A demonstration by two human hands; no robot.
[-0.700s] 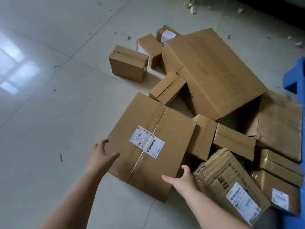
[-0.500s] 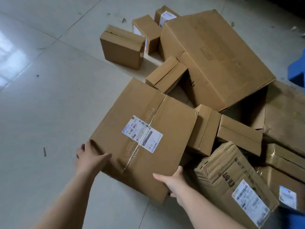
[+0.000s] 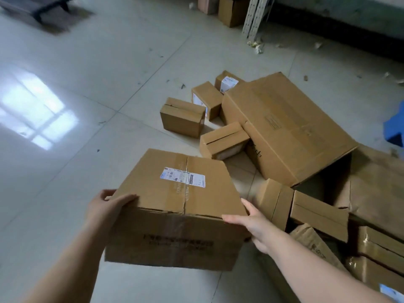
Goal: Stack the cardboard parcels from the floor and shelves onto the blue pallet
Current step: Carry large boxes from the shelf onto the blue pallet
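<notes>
Gripping a labelled cardboard parcel (image 3: 175,206) at its near corners, left hand (image 3: 105,206) curling over the left edge, right hand (image 3: 255,226) clasping the right; holding it at near centre, tilted, above the tiled floor (image 3: 87,95); lying to the right and beyond, a heap of parcels around a large carton (image 3: 288,127); peeking in at the right edge, the blue pallet (image 3: 395,130).

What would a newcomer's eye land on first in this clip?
First, the labelled parcel in the near centre, held between the left hand and the right hand. Next, the jumble of cardboard boxes behind and to its right, led by one big tilted box. A corner of the blue pallet shows at the right edge.
</notes>
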